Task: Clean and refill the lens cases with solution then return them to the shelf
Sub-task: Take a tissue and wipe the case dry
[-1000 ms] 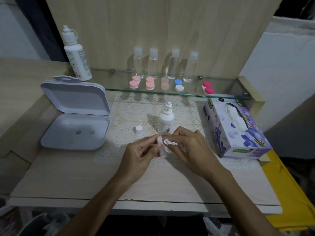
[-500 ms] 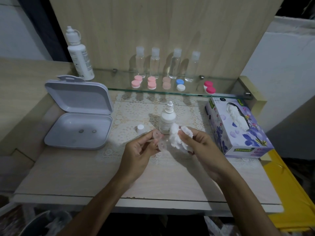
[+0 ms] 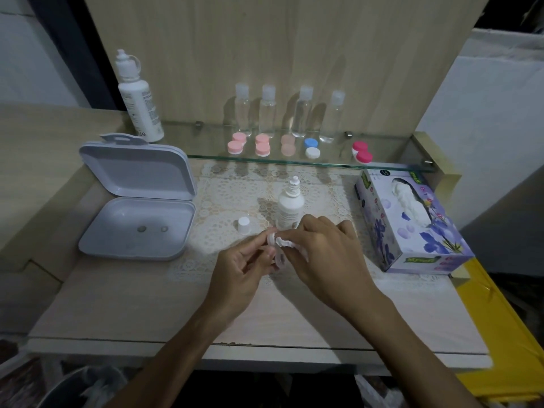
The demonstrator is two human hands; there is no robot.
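A translucent lens case (image 3: 279, 258) is sitting in the air between both hands, just above the lace mat (image 3: 235, 201) on the surface (image 3: 132, 304). The left hand (image 3: 238, 272) is pinching it at the tips of its curled fingers (image 3: 259, 251), thumb on the near side. The right hand (image 3: 326, 254) is gripping a wad of white tissue (image 3: 284, 242) in its bent fingers and pressing it against the upper cup of the case, so the tissue is touching the left fingertips.

Just beyond the fingers, an uncapped small solution bottle (image 3: 290, 207) is standing upright on the mat, and its white cap (image 3: 243, 225) is lying a little to the left of the left fingertips. Further left of them, an open grey plastic box (image 3: 138, 201) is lying with its lid raised. To the right of the right fingers, a flowered tissue box (image 3: 409, 222) is resting with a tissue poking out.

Well beyond the fingers, the glass shelf (image 3: 206, 145) is carrying a row of closed lens cases (image 3: 263, 145) in pink, peach, blue-and-white and magenta, four clear bottles (image 3: 303, 113) behind them, and a tall white solution bottle (image 3: 137, 98) at the left end.
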